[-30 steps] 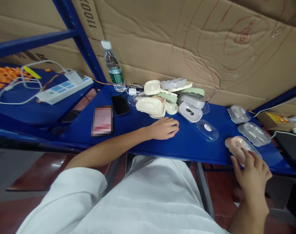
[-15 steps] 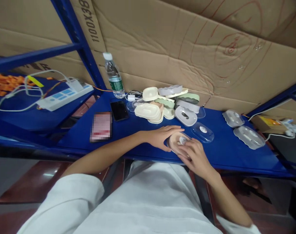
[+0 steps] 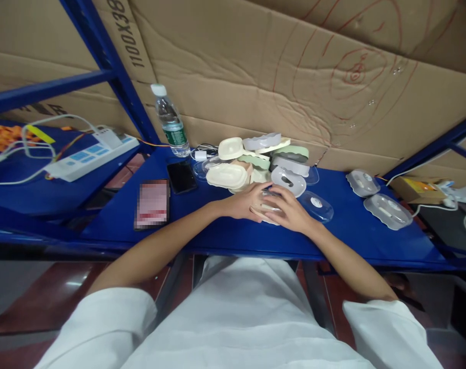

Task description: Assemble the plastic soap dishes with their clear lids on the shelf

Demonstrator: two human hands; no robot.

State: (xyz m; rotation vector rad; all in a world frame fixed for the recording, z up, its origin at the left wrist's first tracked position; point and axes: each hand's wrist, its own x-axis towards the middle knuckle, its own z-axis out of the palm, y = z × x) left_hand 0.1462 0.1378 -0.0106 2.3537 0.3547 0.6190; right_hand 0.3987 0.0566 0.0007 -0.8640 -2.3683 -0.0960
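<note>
A pinkish-beige soap dish with a clear lid (image 3: 267,205) is between my two hands, low over the blue table. My left hand (image 3: 245,202) curves round its left side. My right hand (image 3: 293,211) grips it from the right, fingers across the top. Together the hands hide much of the dish, and whether the lid sits fully down I cannot tell. Just beyond them lies a pile of cream, green and grey soap dish parts (image 3: 227,176), with a grey dish insert with an oval slot (image 3: 289,182) nearest. A loose clear lid (image 3: 316,206) lies right of my right hand.
Two lidded grey dishes (image 3: 387,211) stand at the right of the blue table (image 3: 217,238). To the left are a water bottle (image 3: 174,130), a black phone (image 3: 182,177) and another phone with a blurred screen (image 3: 152,204). A power strip (image 3: 92,156) lies farther left.
Both hands have moved the soap dish away from the table's front edge, toward the pile. My right hand has shifted from the dish's near side to its right side.
</note>
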